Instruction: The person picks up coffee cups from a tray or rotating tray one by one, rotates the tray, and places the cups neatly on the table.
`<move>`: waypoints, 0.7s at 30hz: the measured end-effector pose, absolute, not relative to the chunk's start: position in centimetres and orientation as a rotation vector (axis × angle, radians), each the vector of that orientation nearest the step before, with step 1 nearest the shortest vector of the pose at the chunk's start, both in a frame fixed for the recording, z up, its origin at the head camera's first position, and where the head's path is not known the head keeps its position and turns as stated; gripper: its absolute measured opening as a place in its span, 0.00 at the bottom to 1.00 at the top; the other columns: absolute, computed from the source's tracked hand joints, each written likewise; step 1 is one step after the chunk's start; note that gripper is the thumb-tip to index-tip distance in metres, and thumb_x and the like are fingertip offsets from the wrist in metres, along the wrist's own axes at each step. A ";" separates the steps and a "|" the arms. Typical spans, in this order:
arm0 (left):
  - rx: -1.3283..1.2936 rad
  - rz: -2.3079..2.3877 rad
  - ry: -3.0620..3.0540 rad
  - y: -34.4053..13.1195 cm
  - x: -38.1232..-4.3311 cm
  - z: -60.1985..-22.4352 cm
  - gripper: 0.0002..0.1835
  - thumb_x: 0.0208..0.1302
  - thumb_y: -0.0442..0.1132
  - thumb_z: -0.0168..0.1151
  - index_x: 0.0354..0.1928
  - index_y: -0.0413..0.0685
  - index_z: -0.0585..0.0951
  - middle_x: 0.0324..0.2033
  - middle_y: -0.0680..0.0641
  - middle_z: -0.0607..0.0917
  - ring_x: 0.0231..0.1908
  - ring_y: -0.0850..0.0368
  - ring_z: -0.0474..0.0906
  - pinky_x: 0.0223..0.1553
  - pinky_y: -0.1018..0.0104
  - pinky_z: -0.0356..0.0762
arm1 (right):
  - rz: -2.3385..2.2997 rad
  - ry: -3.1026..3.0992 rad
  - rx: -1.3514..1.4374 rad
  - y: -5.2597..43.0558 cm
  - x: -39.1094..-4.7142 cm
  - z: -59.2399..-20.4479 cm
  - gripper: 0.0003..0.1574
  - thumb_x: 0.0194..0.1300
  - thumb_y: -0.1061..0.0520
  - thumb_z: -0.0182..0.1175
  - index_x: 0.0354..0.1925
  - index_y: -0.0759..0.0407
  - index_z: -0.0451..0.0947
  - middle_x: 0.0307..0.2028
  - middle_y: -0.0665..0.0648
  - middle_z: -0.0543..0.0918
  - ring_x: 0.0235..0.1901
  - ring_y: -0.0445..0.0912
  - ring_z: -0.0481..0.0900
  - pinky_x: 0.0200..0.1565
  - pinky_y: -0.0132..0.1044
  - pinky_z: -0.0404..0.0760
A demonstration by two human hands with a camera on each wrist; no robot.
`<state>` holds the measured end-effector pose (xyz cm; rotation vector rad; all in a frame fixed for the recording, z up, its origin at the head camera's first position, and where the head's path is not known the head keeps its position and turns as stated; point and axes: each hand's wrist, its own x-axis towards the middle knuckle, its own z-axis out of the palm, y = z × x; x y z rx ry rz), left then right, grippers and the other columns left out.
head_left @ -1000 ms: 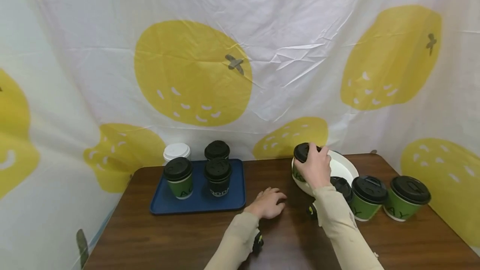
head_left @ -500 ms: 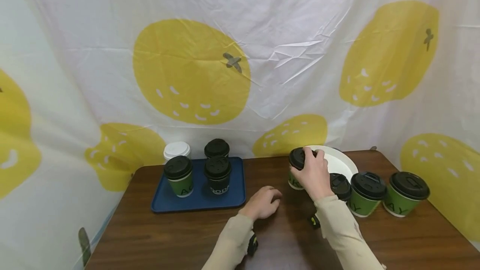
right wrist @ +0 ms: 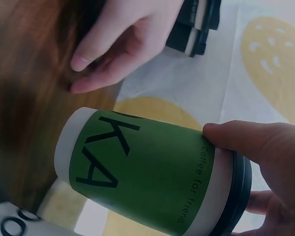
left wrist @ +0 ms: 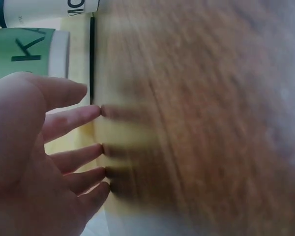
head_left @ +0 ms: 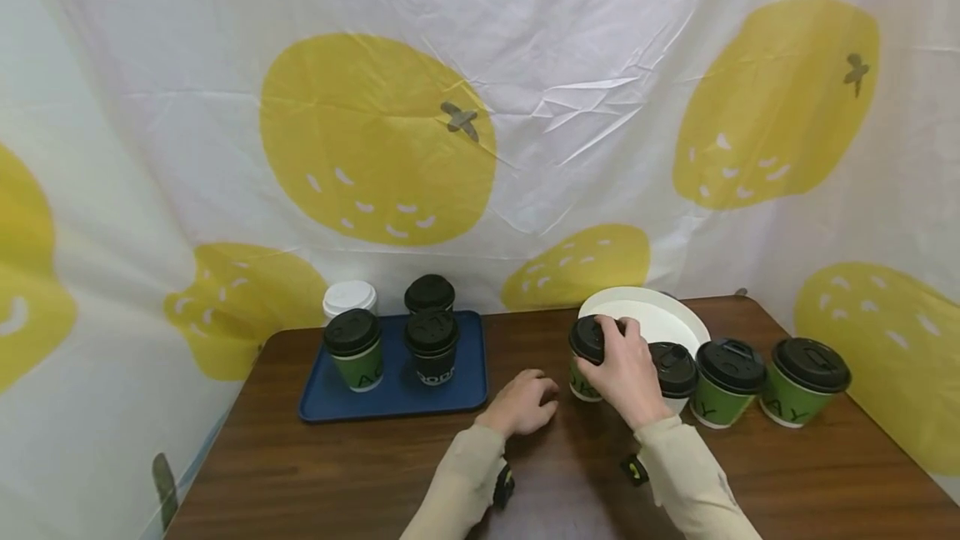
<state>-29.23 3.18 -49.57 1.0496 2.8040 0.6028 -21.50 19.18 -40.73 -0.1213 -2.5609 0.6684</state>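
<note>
My right hand (head_left: 626, 373) grips a green paper coffee cup (head_left: 582, 380) around its black lid (right wrist: 243, 191), thumb on one side and fingers on the other. In the right wrist view dark letters show on the cup's green sleeve (right wrist: 137, 167). Whether its base touches the table I cannot tell. To the left of that cup, my left hand (head_left: 520, 404) rests with its fingertips on the wooden table, loosely bent and holding nothing. Its spread fingers (left wrist: 73, 120) show in the left wrist view, with the green cup (left wrist: 19, 59) beyond them.
A blue tray (head_left: 472, 373) on the left carries a green cup (head_left: 362, 367), a dark cup (head_left: 435, 365), another black-lidded cup (head_left: 430, 293) and a white-lidded one (head_left: 349, 297). A white round dish (head_left: 645, 311) lies behind three lidded cups (head_left: 726, 394) on the right. Patterned cloth hangs behind.
My right hand has brought the green cup off the white dish, towards me and slightly left. The left hand has shifted a little to the left, its fingers more bent.
</note>
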 end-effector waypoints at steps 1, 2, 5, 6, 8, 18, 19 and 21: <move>1.048 0.592 2.801 3.2 -29.2 -49.5 0.17 0.74 0.45 0.59 0.59 0.49 0.84 0.67 0.43 0.79 0.71 0.47 0.72 0.70 0.53 0.74 | 0.633 -2.550 -0.102 19.1 -21.4 -41.0 0.38 0.57 0.55 0.74 0.62 0.64 0.75 0.57 0.77 0.73 0.48 0.74 0.80 0.51 0.66 0.79; 1.047 0.583 2.796 3.2 -29.2 -49.4 0.17 0.74 0.45 0.59 0.59 0.49 0.84 0.68 0.43 0.79 0.71 0.47 0.72 0.70 0.53 0.74 | 0.594 -2.535 -0.081 19.1 -21.4 -41.2 0.37 0.55 0.55 0.75 0.61 0.65 0.76 0.55 0.77 0.75 0.47 0.73 0.81 0.53 0.66 0.78; 1.035 0.579 2.780 3.1 -29.2 -49.1 0.18 0.73 0.45 0.60 0.59 0.49 0.84 0.69 0.42 0.78 0.72 0.46 0.71 0.71 0.52 0.73 | 0.492 -2.489 -0.042 19.0 -21.2 -41.7 0.36 0.52 0.55 0.77 0.57 0.65 0.78 0.50 0.76 0.79 0.46 0.72 0.82 0.63 0.69 0.71; 1.027 0.577 2.774 3.1 -29.1 -49.0 0.18 0.73 0.45 0.60 0.60 0.49 0.84 0.69 0.42 0.77 0.73 0.45 0.70 0.72 0.51 0.72 | 0.473 -2.483 -0.035 18.9 -21.2 -41.8 0.36 0.51 0.55 0.77 0.57 0.65 0.78 0.50 0.76 0.79 0.47 0.71 0.82 0.66 0.70 0.67; 1.015 0.574 2.766 3.1 -29.1 -48.9 0.18 0.73 0.46 0.60 0.60 0.50 0.84 0.70 0.42 0.77 0.74 0.44 0.69 0.73 0.49 0.71 | 0.451 -2.480 -0.030 18.9 -21.1 -41.9 0.37 0.50 0.54 0.78 0.57 0.65 0.78 0.49 0.75 0.80 0.49 0.69 0.83 0.70 0.72 0.61; 1.000 0.575 2.748 3.1 -29.0 -48.8 0.19 0.72 0.46 0.60 0.61 0.50 0.83 0.72 0.41 0.75 0.76 0.42 0.67 0.74 0.48 0.69 | 0.424 -2.501 -0.056 18.9 -20.5 -42.4 0.37 0.50 0.52 0.79 0.57 0.63 0.79 0.50 0.74 0.82 0.55 0.66 0.82 0.72 0.73 0.57; 0.999 0.579 2.747 3.1 -29.0 -48.7 0.19 0.72 0.46 0.60 0.61 0.50 0.83 0.72 0.41 0.75 0.76 0.42 0.66 0.74 0.48 0.69 | 0.420 -2.500 -0.054 18.9 -20.4 -42.4 0.37 0.50 0.52 0.79 0.57 0.63 0.79 0.50 0.74 0.82 0.54 0.66 0.82 0.72 0.73 0.57; 0.992 0.582 2.742 3.1 -29.0 -48.8 0.19 0.73 0.46 0.60 0.62 0.51 0.83 0.72 0.42 0.75 0.77 0.41 0.66 0.75 0.48 0.68 | 0.410 -2.496 -0.049 18.9 -20.3 -42.5 0.37 0.50 0.52 0.79 0.56 0.63 0.80 0.49 0.74 0.82 0.53 0.66 0.83 0.71 0.73 0.59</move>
